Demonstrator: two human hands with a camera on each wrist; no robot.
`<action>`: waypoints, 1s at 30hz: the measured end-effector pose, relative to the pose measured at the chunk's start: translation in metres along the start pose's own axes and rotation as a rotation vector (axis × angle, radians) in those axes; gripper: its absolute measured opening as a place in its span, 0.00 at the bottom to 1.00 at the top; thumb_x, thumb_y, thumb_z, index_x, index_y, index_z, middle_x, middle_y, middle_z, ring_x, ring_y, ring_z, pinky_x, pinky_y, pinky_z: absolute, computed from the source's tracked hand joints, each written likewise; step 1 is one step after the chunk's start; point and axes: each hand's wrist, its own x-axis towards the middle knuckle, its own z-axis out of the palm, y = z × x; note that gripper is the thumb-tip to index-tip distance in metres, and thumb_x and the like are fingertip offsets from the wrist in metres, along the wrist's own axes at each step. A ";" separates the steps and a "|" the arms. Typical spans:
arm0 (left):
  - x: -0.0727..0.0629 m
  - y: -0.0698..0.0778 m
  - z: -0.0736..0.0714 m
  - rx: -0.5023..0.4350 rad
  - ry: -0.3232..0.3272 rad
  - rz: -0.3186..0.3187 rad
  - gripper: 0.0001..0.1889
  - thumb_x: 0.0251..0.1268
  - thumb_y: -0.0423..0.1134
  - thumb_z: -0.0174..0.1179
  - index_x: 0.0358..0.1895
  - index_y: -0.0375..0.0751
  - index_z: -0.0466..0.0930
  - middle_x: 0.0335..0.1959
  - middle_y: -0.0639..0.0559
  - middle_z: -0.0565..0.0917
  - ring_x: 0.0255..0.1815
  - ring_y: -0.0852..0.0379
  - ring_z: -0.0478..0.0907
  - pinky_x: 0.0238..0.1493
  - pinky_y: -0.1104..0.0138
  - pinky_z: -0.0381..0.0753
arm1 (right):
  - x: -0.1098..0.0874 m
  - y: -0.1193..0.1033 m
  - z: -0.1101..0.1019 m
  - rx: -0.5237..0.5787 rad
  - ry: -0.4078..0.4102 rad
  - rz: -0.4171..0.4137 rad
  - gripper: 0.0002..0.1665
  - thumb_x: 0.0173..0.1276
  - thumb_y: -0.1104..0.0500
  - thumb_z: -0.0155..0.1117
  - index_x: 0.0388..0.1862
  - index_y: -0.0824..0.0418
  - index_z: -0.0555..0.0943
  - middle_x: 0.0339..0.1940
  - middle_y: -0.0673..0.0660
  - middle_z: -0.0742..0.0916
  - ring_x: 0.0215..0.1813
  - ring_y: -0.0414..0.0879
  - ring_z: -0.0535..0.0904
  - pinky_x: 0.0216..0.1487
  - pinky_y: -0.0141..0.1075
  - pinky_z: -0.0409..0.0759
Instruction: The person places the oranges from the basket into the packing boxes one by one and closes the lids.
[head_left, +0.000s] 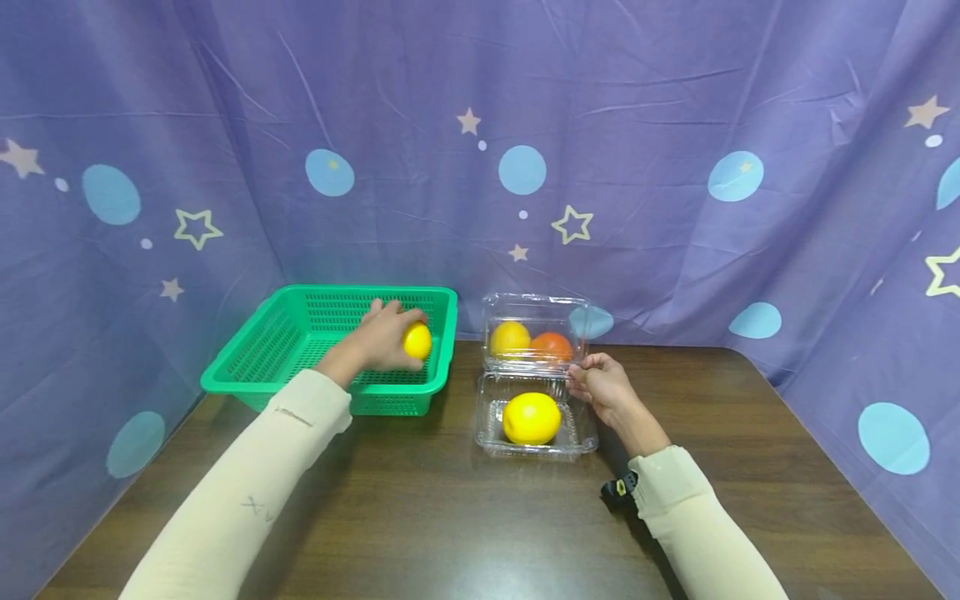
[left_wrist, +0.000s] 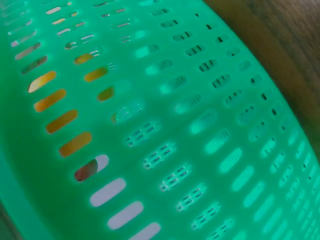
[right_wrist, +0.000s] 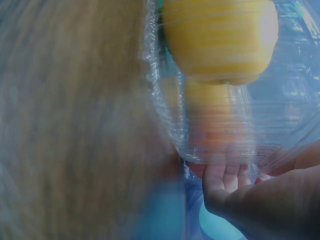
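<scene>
My left hand (head_left: 381,337) grips a small yellow fruit (head_left: 417,342) over the right side of the green basket (head_left: 360,291). In the left wrist view the basket's slotted wall (left_wrist: 117,142) hides that hand. My right hand (head_left: 609,392) pinches the clear plastic container (head_left: 489,437) at its right side, near the fold between base and raised lid (head_left: 534,308). A large yellow fruit (head_left: 532,418) lies in the base. Through the lid show a yellow-orange fruit (head_left: 510,340) and a red-orange fruit (head_left: 552,345). In the right wrist view, fingers (right_wrist: 230,177) touch the plastic edge.
The basket and container stand side by side towards the back of a brown wooden table (head_left: 420,517). A purple curtain (head_left: 645,250) with stars and blue ovals hangs behind and at both sides. A black strap (head_left: 619,487) is at the right wrist.
</scene>
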 end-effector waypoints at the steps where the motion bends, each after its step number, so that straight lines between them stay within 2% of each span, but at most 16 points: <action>1: 0.000 0.001 0.000 -0.001 0.007 0.007 0.37 0.45 0.52 0.73 0.65 0.51 0.77 0.54 0.40 0.74 0.51 0.41 0.61 0.43 0.53 0.70 | 0.000 0.000 0.000 -0.003 0.004 0.002 0.11 0.75 0.73 0.55 0.41 0.63 0.63 0.34 0.55 0.80 0.31 0.42 0.82 0.40 0.35 0.86; 9: -0.002 0.012 -0.009 0.019 0.071 0.080 0.39 0.44 0.52 0.72 0.67 0.50 0.76 0.56 0.39 0.74 0.50 0.41 0.61 0.41 0.54 0.71 | -0.002 0.000 -0.001 -0.018 0.009 0.009 0.10 0.75 0.72 0.55 0.42 0.64 0.64 0.35 0.56 0.80 0.32 0.43 0.82 0.40 0.35 0.86; 13: -0.005 0.023 -0.018 0.031 0.091 0.130 0.38 0.45 0.52 0.70 0.67 0.50 0.76 0.56 0.38 0.74 0.50 0.40 0.63 0.39 0.54 0.73 | -0.002 -0.001 -0.001 -0.017 0.007 0.001 0.10 0.75 0.72 0.55 0.42 0.64 0.64 0.34 0.56 0.80 0.31 0.42 0.82 0.39 0.35 0.86; 22: -0.005 0.052 -0.030 0.088 0.139 0.227 0.38 0.46 0.53 0.68 0.67 0.52 0.75 0.59 0.40 0.74 0.51 0.40 0.65 0.41 0.54 0.75 | -0.001 -0.002 -0.001 -0.022 0.013 -0.003 0.10 0.76 0.72 0.55 0.42 0.64 0.64 0.34 0.56 0.80 0.31 0.42 0.81 0.39 0.35 0.86; 30: -0.001 0.083 -0.027 0.114 0.111 0.320 0.38 0.46 0.54 0.68 0.68 0.51 0.76 0.59 0.40 0.75 0.53 0.41 0.65 0.42 0.55 0.75 | 0.000 0.000 -0.001 -0.022 0.016 0.002 0.10 0.75 0.72 0.55 0.42 0.64 0.64 0.35 0.56 0.80 0.32 0.42 0.82 0.40 0.35 0.86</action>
